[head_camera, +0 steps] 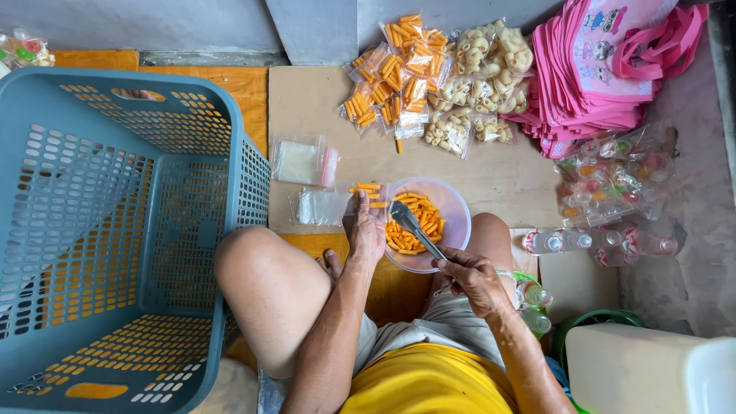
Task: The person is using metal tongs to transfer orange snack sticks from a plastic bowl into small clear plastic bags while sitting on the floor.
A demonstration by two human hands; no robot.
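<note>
The right hand grips metal tongs over the clear plastic bowl of light, brittle orange snack sticks; the left hand seemingly pinches a limp small clear bag beside the bowl's rim.

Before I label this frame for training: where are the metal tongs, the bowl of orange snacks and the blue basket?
metal tongs (414, 226), head view, on the shaft above the bowl.
bowl (458, 218), head view, on its bare right inner wall.
blue basket (115, 222), head view, on its perforated floor.
</note>
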